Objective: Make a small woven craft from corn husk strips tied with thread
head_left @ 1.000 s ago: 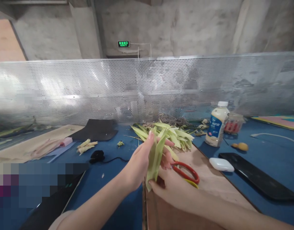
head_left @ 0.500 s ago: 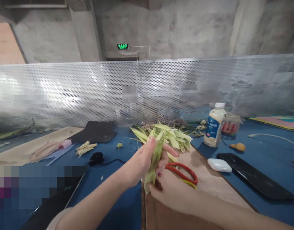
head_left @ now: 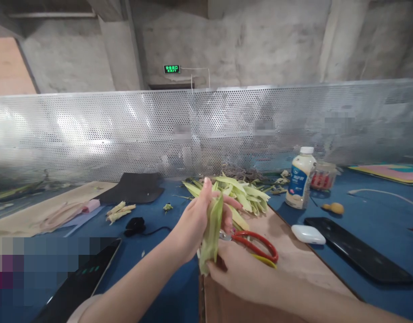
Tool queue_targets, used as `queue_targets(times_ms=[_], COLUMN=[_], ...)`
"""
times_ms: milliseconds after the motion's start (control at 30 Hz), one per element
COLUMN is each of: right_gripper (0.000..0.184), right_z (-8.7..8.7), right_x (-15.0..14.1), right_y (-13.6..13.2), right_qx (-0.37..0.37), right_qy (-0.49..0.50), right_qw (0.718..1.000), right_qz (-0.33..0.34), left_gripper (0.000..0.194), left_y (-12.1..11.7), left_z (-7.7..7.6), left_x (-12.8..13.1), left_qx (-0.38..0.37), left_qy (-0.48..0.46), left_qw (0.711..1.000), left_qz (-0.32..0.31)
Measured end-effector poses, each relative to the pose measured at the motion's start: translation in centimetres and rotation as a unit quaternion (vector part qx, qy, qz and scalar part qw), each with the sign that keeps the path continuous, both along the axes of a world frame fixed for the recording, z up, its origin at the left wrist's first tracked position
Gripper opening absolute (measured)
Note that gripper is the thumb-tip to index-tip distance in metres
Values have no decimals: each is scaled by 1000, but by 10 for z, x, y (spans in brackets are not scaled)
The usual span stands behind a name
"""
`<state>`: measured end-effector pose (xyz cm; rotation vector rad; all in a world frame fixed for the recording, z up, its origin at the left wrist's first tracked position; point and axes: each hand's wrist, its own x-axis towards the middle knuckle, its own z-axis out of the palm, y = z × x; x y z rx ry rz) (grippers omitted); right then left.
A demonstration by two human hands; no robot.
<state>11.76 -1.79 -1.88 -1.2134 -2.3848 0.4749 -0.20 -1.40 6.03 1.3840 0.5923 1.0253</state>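
Left hand: the left hand is closed round a husk, thumb up on the near side, fingers behind.
Right hand: the right hand pinches the husk's lower end.
Husk: upright, slightly tilted, held above the left edge of the board.
Pile: more husks lie heaped at the board's far end, just beyond the fingers.
Scissors: red-handled scissors beside the right hand, over the board; cannot tell whether the hand touches them.
Board's right edge: a white case just beside it, touching a black slab.
Desk, far right: on the blue desk, a bottle stands before a tub.
Desk, left: a black sheet towards the far edge; pale scraps nearer.
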Motion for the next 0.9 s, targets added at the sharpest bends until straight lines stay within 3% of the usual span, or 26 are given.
queue_targets(times_ms=[167,300,400,567,667,767,900], right_gripper=[12,12,11,9,11,11,12], right_z=[4,5,4,6,9,10,9], right_x=[2,2,3,3,1,0,-1], right_y=[-1,-1,0,1,-2,-5,-4], right_qx=[-5,6,5,-4,9,24,13], right_qy=[0,-10,-10,2,-15,-31,-25], right_qw=[1000,1000,1000,1000,1000,999,1000], right_qz=[9,-1,-2,10,2,-8,-5], left_gripper=[57,35,40,31,24,26,28], left_y=[1,5,9,7,3,1,-3], left_z=[0,-2,-3,-3,1,5,9], left_x=[-3,-13,-20,-21,-16,-11,-8], left_qx=[20,71,89,96,98,98,94], left_qy=[-55,-92,-86,-66,-55,-49,-57], left_qw=[997,989,988,990,993,994,994], left_qz=[-46,-88,-94,-74,-22,21,26])
